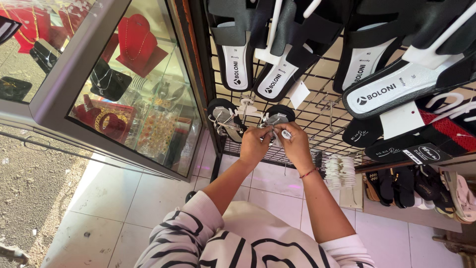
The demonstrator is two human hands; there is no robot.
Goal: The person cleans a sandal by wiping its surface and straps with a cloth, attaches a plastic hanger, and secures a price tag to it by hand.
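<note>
A pair of black-soled sandals with silvery straps [224,115] hangs from a white plastic hanger [248,106] on a black wire grid rack [317,116]. My left hand [254,144] and my right hand [293,144] are raised together just below the right sandal [278,115], fingers pinched on its strap and a small white tag. A red thread bracelet circles my right wrist. Striped white-and-black sleeves cover my upper arms.
Black slide sandals with white insoles [382,84] hang higher on the rack. A glass display case [144,114] with necklaces and bangles on red and black stands is at left. White hangers [341,171] and more sandals [421,186] lie low at right. Pale floor tiles [124,198] are underneath.
</note>
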